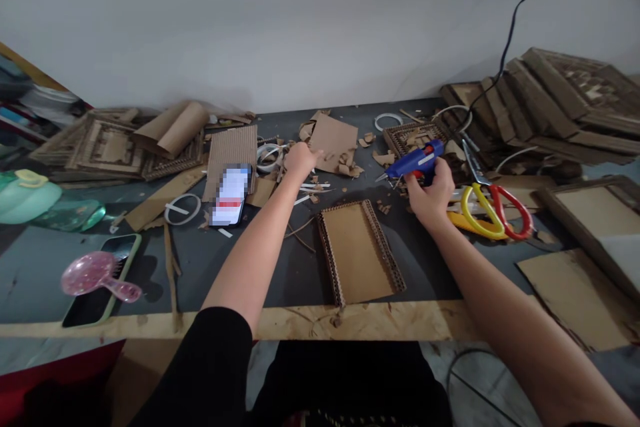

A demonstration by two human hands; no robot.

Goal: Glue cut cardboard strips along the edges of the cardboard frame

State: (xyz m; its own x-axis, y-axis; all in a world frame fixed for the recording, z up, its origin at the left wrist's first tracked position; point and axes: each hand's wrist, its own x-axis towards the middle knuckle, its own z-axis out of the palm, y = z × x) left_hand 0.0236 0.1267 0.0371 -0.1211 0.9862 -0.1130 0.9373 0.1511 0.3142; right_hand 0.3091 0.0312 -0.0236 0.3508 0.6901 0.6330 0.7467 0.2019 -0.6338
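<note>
While the right hand (431, 193) wraps its fingers around a blue glue gun (416, 160), nozzle pointing toward nine o'clock, the left hand (299, 159) reaches out over cardboard scraps (334, 141); whether it pinches anything cannot be told. At six o'clock from the gun lies a cardboard frame (357, 252) on the dark table (280, 267). Yellow-and-red scissors (493, 203) sit at three o'clock, just beside the right hand; a phone (230, 195) lies at nine o'clock from the left arm.
</note>
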